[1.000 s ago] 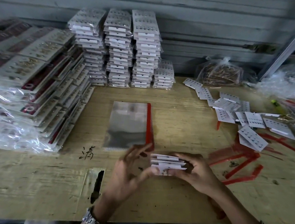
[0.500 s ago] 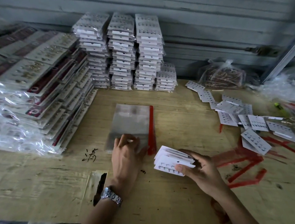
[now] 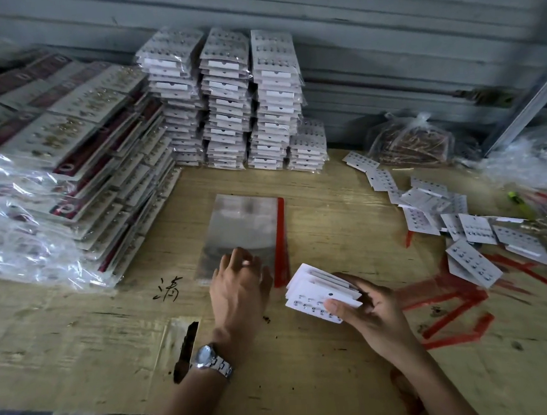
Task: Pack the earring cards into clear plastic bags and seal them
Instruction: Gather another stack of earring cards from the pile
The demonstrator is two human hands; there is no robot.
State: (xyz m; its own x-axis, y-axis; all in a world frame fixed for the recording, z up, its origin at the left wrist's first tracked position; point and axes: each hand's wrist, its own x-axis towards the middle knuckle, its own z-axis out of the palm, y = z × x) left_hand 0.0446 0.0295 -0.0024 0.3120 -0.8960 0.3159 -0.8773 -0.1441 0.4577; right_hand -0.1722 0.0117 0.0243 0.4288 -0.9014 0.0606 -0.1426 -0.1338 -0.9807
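The left hand (image 3: 239, 285) rests relaxed fingers on the clear bags (image 3: 244, 229), midway between the front and back edges of the counter (image 3: 331, 209). Just beside them, the right hand (image 3: 368, 311) grips slightly fanned earring cards (image 3: 318, 292). Best to lift only the top bag and square the cards first.

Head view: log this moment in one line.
left hand: touches clear bags | right hand: grips earring cards | earring cards: not yet bagged
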